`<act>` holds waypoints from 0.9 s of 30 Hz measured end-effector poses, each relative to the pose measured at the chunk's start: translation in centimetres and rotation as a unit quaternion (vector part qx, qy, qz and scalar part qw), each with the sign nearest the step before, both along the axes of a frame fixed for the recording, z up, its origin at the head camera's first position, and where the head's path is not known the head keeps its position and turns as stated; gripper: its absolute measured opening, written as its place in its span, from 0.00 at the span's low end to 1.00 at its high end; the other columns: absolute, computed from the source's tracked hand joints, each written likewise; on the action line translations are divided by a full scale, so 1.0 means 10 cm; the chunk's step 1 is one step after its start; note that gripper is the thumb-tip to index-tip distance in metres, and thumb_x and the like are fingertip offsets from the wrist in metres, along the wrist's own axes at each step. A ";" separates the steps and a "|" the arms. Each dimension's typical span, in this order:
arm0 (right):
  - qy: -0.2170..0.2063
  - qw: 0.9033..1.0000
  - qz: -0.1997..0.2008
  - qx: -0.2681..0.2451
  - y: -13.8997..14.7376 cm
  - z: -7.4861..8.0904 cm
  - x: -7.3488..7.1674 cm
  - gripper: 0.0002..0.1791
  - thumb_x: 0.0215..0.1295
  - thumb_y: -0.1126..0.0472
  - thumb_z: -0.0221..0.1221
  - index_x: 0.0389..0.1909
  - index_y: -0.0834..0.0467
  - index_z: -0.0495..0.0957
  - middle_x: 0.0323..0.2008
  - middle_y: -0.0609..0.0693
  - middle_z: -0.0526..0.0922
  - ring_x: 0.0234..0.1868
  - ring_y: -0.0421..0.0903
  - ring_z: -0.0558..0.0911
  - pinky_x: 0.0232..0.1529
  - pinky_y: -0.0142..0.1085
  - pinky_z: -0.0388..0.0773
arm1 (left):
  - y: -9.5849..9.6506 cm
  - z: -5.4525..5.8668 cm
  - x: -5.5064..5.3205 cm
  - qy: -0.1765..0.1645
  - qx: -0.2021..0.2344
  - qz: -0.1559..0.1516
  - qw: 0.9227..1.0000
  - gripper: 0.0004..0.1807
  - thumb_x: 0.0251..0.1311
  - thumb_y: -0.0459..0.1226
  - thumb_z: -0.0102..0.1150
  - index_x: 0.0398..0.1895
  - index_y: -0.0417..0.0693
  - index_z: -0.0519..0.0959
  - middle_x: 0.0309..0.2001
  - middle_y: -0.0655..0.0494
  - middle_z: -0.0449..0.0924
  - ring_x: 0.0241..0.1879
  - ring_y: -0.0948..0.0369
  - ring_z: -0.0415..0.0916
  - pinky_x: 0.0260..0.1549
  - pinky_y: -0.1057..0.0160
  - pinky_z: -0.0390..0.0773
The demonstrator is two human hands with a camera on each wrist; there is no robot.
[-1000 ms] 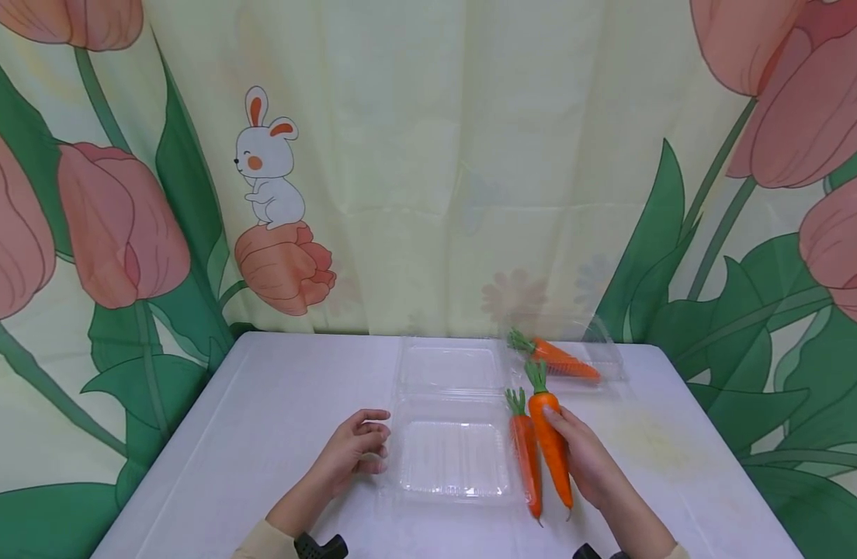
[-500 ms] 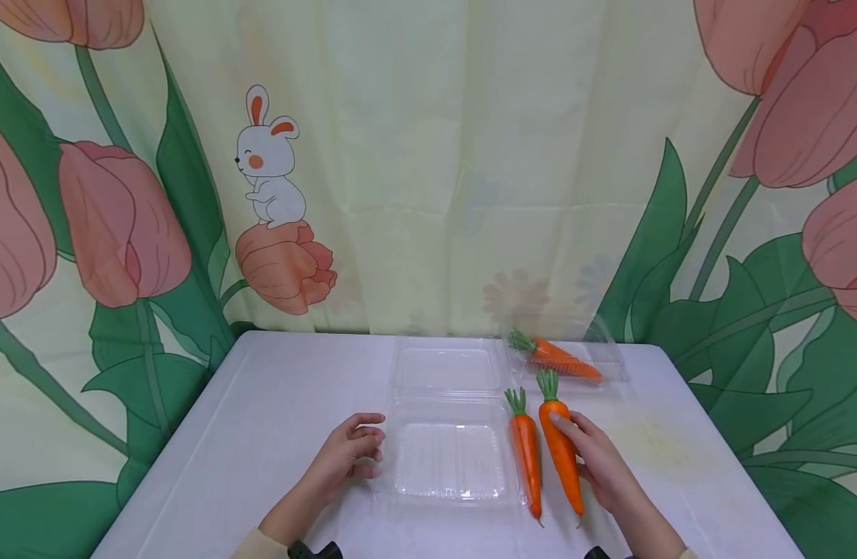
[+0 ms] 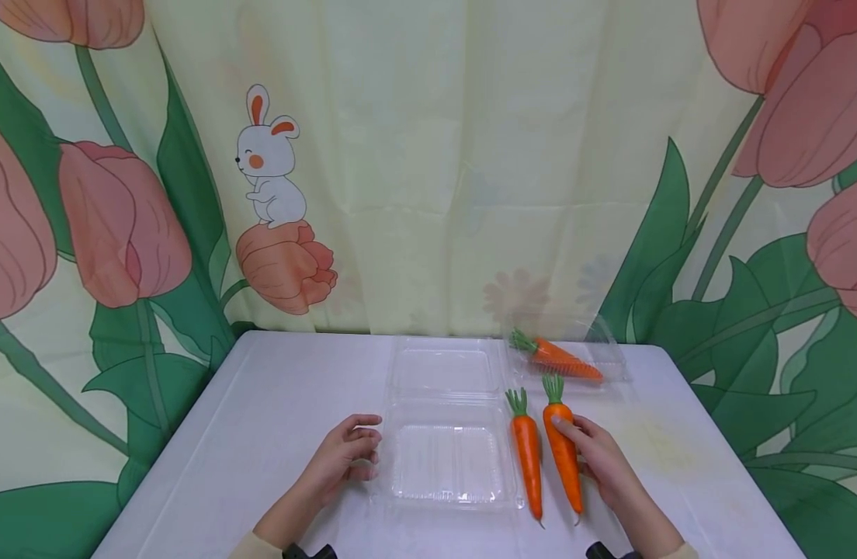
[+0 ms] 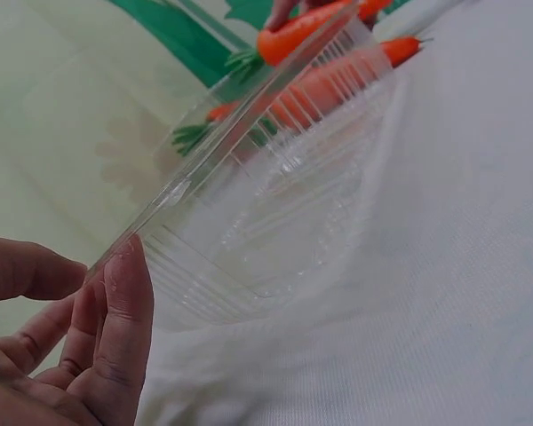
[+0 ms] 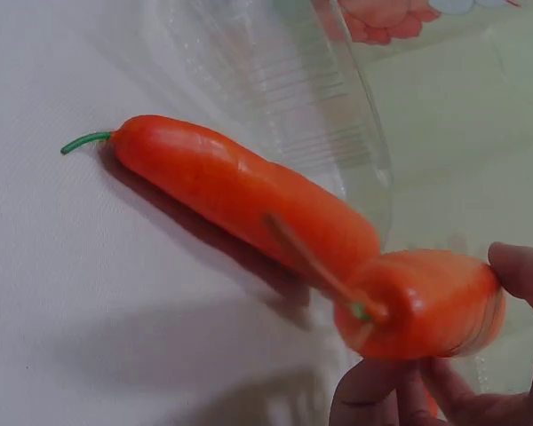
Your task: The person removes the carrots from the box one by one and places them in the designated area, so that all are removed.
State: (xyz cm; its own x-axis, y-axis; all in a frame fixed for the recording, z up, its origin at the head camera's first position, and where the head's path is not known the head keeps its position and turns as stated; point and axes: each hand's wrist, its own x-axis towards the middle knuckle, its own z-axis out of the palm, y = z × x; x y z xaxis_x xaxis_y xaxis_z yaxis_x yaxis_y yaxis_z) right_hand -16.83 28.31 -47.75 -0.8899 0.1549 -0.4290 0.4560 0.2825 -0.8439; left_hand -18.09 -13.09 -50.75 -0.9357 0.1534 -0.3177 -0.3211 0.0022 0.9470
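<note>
In the head view an open clear plastic clamshell box (image 3: 448,503) lies on the white table, lid folded back. My left hand (image 3: 348,450) pinches its left rim between thumb and fingers, as the left wrist view shows. To the right, my right hand (image 3: 603,454) grips a carrot (image 3: 563,446) with short green stalks pointing away from me. A second carrot (image 3: 529,458) lies between that one and the box's right side. Seen from the right wrist, the held carrot (image 5: 426,302) is raised tip-on toward the camera, overlapping the lying carrot (image 5: 240,186).
At the back right stands another clear plastic box (image 3: 613,357) with carrot (image 3: 564,359) inside. Behind the table (image 3: 275,388) hangs a curtain (image 3: 414,155) printed with tulips and a rabbit.
The right hand and its carrot have moved right and slightly toward me, away from the lying carrot. The left hand and the clamshell box have slid a little left.
</note>
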 end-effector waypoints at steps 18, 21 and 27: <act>0.013 0.999 -0.004 0.048 0.02 -0.12 -0.06 0.54 0.66 0.30 0.60 0.73 0.71 0.58 0.65 0.73 0.70 0.54 0.60 0.79 0.49 0.44 0.84 | -0.07 0.00 0.05 0.010 0.005 -0.001 1.000 0.26 0.67 0.35 0.63 0.66 0.39 0.70 0.45 0.48 0.80 0.33 0.59 0.79 0.28 0.64 0.83; 0.023 0.996 0.000 0.086 0.01 -0.16 -0.08 0.50 0.68 0.34 0.60 0.71 0.71 0.61 0.62 0.73 0.72 0.52 0.59 0.81 0.49 0.44 0.84 | -0.07 0.00 0.06 0.007 0.002 0.004 1.000 0.26 0.67 0.35 0.63 0.66 0.39 0.70 0.45 0.47 0.80 0.33 0.59 0.79 0.28 0.64 0.83; 0.028 0.994 -0.004 0.110 -0.02 -0.21 -0.08 0.46 0.68 0.38 0.62 0.69 0.71 0.62 0.58 0.72 0.75 0.46 0.56 0.82 0.43 0.41 0.85 | -0.05 0.01 0.06 0.004 0.001 0.005 1.000 0.26 0.68 0.36 0.62 0.66 0.40 0.70 0.46 0.47 0.81 0.33 0.59 0.79 0.29 0.64 0.84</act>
